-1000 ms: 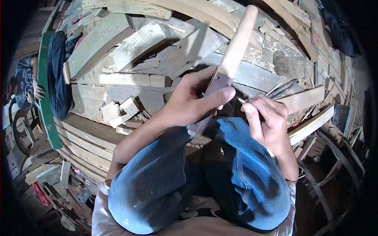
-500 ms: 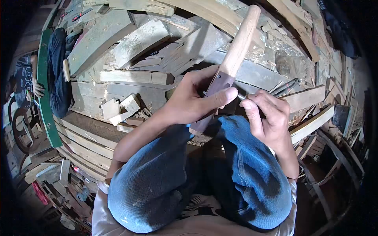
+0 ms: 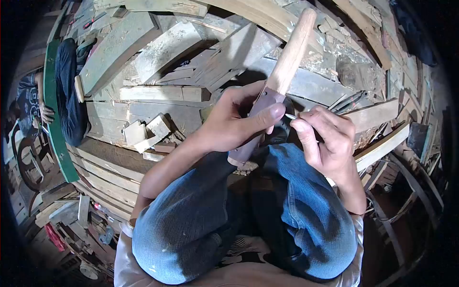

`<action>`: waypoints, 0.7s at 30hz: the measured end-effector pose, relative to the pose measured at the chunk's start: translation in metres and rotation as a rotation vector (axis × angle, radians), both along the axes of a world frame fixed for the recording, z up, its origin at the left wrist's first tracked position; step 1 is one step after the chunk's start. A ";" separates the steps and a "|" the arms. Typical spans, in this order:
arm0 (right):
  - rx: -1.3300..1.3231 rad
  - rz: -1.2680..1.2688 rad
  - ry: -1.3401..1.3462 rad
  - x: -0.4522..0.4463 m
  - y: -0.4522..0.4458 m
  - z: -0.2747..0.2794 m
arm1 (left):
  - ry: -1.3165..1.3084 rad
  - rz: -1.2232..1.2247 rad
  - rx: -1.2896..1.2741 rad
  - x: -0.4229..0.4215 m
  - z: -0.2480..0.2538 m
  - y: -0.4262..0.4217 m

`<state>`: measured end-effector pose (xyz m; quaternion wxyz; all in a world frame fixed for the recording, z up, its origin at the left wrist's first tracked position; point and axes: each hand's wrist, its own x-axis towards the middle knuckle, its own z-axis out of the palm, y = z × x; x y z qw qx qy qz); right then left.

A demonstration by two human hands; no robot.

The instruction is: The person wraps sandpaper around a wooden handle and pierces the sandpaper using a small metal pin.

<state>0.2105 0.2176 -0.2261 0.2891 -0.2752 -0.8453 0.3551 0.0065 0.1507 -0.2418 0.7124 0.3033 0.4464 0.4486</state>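
A tapered wooden handle, pale at its upper end and wrapped lower down in a dark brown sleeve with small round studs or holes, slants up and away above my knees. My left hand is closed around the sleeved part, thumb lying across its near side. Pinched between the thumb and fingers of my right hand is a thin, pale pointed piece, perhaps a nail. Its tip points at the sleeve close to my left thumb; whether it touches, I cannot tell.
Sawn wood blocks and boards lie scattered over the plank surface ahead. Dark-handled pliers rest beyond my right hand. At the far left another person's hand is at a green board. Offcuts sit left of my knees.
The pale pointed piece shows more clearly between my right fingertips now. Both hands keep nearly the same place, and the handle has barely shifted.
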 end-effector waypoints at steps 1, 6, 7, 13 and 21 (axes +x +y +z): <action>0.004 0.001 0.011 0.000 0.001 -0.001 | -0.018 -0.006 -0.038 -0.001 -0.001 0.000; -0.011 -0.002 -0.050 -0.001 0.003 -0.001 | 0.050 -0.043 0.043 0.000 -0.012 0.000; 0.002 -0.005 -0.038 -0.002 0.003 -0.003 | 0.073 -0.045 0.042 0.000 -0.013 0.000; 0.002 -0.018 -0.055 0.001 0.003 -0.003 | 0.094 -0.057 0.009 0.001 -0.010 0.002; 0.214 -0.017 -0.083 0.019 0.005 0.003 | 0.084 0.019 0.013 0.006 -0.011 0.008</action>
